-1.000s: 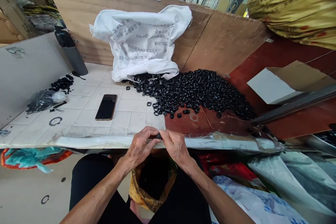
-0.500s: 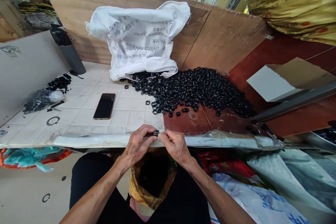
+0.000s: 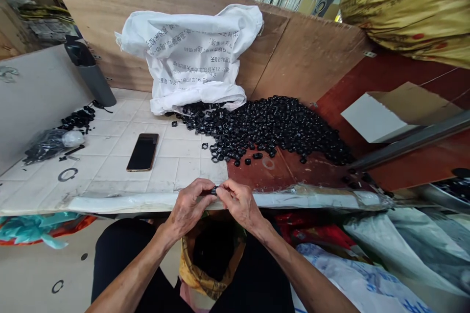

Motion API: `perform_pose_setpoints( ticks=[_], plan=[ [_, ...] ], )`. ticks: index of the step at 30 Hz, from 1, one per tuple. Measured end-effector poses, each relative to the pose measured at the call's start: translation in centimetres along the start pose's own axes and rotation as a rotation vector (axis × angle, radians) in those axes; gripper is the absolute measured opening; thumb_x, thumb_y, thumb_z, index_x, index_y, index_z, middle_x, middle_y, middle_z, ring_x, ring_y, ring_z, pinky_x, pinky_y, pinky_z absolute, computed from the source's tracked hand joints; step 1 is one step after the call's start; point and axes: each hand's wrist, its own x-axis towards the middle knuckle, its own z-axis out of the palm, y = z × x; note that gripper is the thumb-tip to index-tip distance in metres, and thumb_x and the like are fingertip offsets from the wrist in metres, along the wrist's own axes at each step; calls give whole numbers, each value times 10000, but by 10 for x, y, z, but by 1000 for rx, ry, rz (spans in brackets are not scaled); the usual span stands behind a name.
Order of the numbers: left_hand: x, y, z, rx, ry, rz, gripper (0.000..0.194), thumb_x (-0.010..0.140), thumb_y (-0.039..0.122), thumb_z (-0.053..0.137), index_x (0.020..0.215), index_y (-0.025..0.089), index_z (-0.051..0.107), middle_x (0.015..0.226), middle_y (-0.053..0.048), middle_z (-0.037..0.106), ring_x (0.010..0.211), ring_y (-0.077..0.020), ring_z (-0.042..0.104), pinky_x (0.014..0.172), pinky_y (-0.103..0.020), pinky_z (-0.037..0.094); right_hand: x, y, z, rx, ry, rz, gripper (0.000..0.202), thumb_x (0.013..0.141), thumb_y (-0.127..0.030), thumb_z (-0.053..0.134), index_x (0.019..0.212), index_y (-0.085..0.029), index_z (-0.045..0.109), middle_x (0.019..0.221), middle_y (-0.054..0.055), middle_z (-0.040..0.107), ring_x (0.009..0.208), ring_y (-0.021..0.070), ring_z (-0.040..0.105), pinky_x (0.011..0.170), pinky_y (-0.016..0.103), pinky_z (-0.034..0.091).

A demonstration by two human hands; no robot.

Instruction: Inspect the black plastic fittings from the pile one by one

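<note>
1. Step in hand, as I judge it: two-handed fingertip work on one small black piece, either fitting or turning it; which, I cannot tell.
2. Left hand: narrow pinch, thumb and fingers holding the piece's left end. Right hand: also pinched narrow, fingertips on the right end.
3. Piece's place: off the near side of the black ring pile, toward the person, held at the front edge of the tabletop.
4. Next move, my reading: calls for a steady left pinch and small, controlled right-finger pressure; a slip could drop the piece toward the open yellow bag, below and nearer the person than the pile.
5. Look of the piece: black, short, mostly covered by fingertips; finer shape hidden. Pile's rings: black, glossy, small, loosely heaped.
</note>
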Motion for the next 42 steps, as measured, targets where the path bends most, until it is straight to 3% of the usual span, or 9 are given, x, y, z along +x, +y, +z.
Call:
perform_pose_setpoints(
  ticks=[5, 9, 15, 20, 26, 30, 32, 36, 42],
  plan=[
    [3, 0, 0, -95, 4, -80, 129, 955, 289, 695, 1056, 210, 709, 1036, -53, 736, 943, -182, 727, 851, -308, 607, 5, 3, 9, 37, 60, -30, 150, 936, -350, 620, 938, -207, 665, 781, 24, 691, 645, 159, 639, 615, 258, 515],
    [6, -3, -4, 44, 19, 79, 144, 969, 234, 645, 1099, 219, 705, 1101, -71, 738, 1040, -202, 719, 932, -358, 593, 11, -4, 13, 124, -6, 198, 322, 984, -444, 543, 758, -217, 577, 569, -27, 587, 446, 129, 540, 488, 249, 453],
    [10, -1, -11, -8, -5, -27, 111, 963, 272, 691, 1053, 208, 700, 1008, -45, 737, 909, -172, 727, 819, -297, 608, 12, -9, 10, 97, 37, -34, 150, 893, -318, 632, 975, -205, 686, 851, 43, 710, 713, 175, 665, 648, 273, 522],
    [12, -3, -13, 129, 31, 189, 146, 972, 185, 641, 1107, 218, 685, 1093, -61, 738, 1013, -178, 727, 909, -318, 602, 17, -10, 12, 272, -52, 264, 187, 913, -365, 608, 838, -195, 620, 568, -43, 591, 483, 124, 567, 540, 244, 441],
    [11, -3, -13, 91, -8, 7, 112, 967, 236, 664, 1073, 218, 697, 1049, -39, 738, 962, -172, 728, 854, -289, 591, 22, -18, 17, 291, -3, 258, 178, 857, -366, 648, 864, -189, 642, 581, -42, 611, 508, 128, 590, 538, 233, 429],
    [19, -2, -27, 180, -76, 38, 143, 974, 242, 605, 1087, 217, 687, 1094, -53, 738, 1003, -185, 716, 912, -314, 559, 30, -13, 23, 330, -48, 353, 229, 884, -409, 615, 824, -188, 631, 535, -31, 608, 485, 140, 579, 566, 255, 447],
    [29, 0, -40, 276, -183, -58, 153, 947, 252, 605, 1073, 214, 684, 998, -39, 746, 906, -186, 714, 834, -306, 548, 37, 0, 17, 185, -17, 303, 236, 875, -426, 634, 824, -195, 636, 603, -12, 641, 534, 159, 606, 592, 272, 455],
    [60, 3, -57, 516, -384, -340, 155, 892, 329, 645, 928, 195, 716, 795, -25, 727, 740, -201, 680, 680, -299, 476, 54, 38, -10, -362, 310, 224, 132, 866, -322, 660, 910, -198, 646, 762, 36, 684, 762, 227, 670, 742, 319, 477],
    [107, -16, -16, 683, -167, -172, 264, 904, 345, 667, 1087, 160, 707, 1048, -110, 734, 919, -253, 695, 817, -343, 505, 70, 72, -23, -655, 284, 224, 223, 878, -246, 697, 1080, -161, 657, 1029, 116, 702, 933, 261, 680, 797, 327, 484]
  ],
)
